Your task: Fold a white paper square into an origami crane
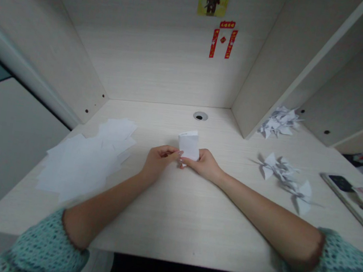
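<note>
A small folded piece of white paper [188, 145] is held up between my two hands, over the middle of the desk. My left hand [164, 157] pinches its lower left corner with thumb and forefinger. On the other side, my right hand [205, 163] grips the lower right edge, its thumb lying across the front near the bottom. The thumbs almost meet at the paper's lower edge. Fingers behind the paper are partly hidden.
Loose white sheets [87, 158] lie spread at the left. Folded paper pieces [286, 175] lie at the right, with a heap of more [281, 122] behind, beside the upright divider [277, 77]. A phone [355, 196] rests at the far right. A round cable hole [200, 116] sits near the back panel.
</note>
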Demonstrator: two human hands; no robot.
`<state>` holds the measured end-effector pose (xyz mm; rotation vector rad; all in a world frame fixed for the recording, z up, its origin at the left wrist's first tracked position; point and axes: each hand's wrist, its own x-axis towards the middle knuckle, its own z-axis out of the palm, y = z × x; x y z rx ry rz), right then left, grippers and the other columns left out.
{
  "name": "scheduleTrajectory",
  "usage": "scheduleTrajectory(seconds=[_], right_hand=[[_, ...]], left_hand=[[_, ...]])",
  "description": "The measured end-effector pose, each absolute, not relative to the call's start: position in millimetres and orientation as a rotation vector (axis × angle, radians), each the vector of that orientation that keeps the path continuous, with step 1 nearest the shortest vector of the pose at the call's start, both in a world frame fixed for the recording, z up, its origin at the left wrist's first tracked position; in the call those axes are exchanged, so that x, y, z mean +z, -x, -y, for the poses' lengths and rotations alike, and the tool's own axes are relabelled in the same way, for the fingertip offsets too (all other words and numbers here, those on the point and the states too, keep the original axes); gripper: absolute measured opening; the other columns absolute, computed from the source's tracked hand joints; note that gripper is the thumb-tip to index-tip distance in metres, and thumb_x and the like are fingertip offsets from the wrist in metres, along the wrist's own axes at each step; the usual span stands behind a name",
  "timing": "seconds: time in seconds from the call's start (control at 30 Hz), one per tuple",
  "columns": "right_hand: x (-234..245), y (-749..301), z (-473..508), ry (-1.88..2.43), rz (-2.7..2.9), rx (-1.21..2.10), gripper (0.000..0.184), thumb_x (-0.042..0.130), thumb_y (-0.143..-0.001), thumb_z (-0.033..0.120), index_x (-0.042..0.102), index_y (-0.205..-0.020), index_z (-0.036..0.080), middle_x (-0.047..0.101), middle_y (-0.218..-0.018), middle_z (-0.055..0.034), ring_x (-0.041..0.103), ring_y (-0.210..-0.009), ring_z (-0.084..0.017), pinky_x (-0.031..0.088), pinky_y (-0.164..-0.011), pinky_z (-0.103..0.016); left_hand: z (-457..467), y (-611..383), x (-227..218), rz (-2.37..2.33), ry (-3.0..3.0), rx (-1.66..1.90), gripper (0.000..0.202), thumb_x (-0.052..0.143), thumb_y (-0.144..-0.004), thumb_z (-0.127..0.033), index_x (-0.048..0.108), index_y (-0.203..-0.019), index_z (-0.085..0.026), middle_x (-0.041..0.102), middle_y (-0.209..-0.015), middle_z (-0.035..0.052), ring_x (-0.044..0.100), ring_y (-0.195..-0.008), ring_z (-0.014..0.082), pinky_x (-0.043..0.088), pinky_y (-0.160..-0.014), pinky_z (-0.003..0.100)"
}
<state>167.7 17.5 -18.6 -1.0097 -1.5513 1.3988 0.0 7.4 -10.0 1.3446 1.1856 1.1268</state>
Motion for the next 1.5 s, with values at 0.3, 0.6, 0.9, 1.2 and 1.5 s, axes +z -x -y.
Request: scheduleTrajectory(seconds=[0.3, 0.6, 0.9, 1.2, 1.5], right_hand=[[-23.5, -171.0, -16.2, 1.028, 1.740, 1.314, 0.036, 0.070, -0.069, 0.049, 0.072, -0.069, 0.012, 0.074, -0.074, -0.0092, 0.069, -0.067, -0.019, 0.052, -0.067, -0.028], [-25.8, -170.7, -15.5, 1.033, 1.797, 1.235, 0.038, 0.067, -0.071, 0.051, 0.071, -0.067, 0.013, 0.074, -0.073, -0.0082, 0.067, -0.065, -0.017, 0.049, -0.063, -0.025], [-22.3, -171.7, -12.9, 1.078, 1.808, 1.255, 0.038, 0.069, -0.069, 0.051, 0.072, -0.066, 0.013, 0.073, -0.071, -0.0078, 0.065, -0.060, -0.017, 0.047, -0.057, -0.025], [-21.5, -170.0, -17.6, 1.047, 1.577, 1.392, 0.044, 0.063, -0.073, 0.055, 0.071, -0.072, 0.012, 0.072, -0.068, -0.0076, 0.065, -0.060, -0.016, 0.050, -0.061, -0.026], [-23.4, -172.6, -15.2, 1.010, 1.789, 1.344, 0.043, 0.058, -0.078, 0.054, 0.070, -0.069, 0.014, 0.072, -0.070, -0.0068, 0.066, -0.063, -0.017, 0.049, -0.063, -0.026]], left_hand=[[-9.0, 2.4, 1.1, -1.187, -1.228, 1.260, 0.021, 0.073, -0.066, -0.039, 0.073, -0.073, -0.019, 0.072, -0.075, 0.0017, 0.060, -0.069, 0.0144, 0.045, -0.068, 0.026], [-15.6, 3.6, -2.7, -1.152, -0.942, 1.292, 0.025, 0.072, -0.066, -0.039, 0.072, -0.078, -0.017, 0.070, -0.089, 0.0050, 0.060, -0.081, 0.0145, 0.043, -0.069, 0.024], [-32.4, 16.3, -4.4, -1.185, -0.790, 1.368, 0.034, 0.070, -0.069, -0.043, 0.069, -0.092, -0.018, 0.066, -0.111, 0.0091, 0.061, -0.095, 0.0154, 0.044, -0.076, 0.023], [-12.7, 2.1, -9.4, -1.211, -1.291, 1.246, 0.020, 0.068, -0.070, -0.039, 0.073, -0.075, -0.020, 0.073, -0.083, 0.0026, 0.062, -0.079, 0.0175, 0.044, -0.077, 0.029], [-15.1, 4.1, -7.8, -1.255, -1.185, 1.328, 0.026, 0.066, -0.072, -0.044, 0.069, -0.069, -0.019, 0.066, -0.070, 0.0001, 0.053, -0.068, 0.0132, 0.040, -0.066, 0.025]])
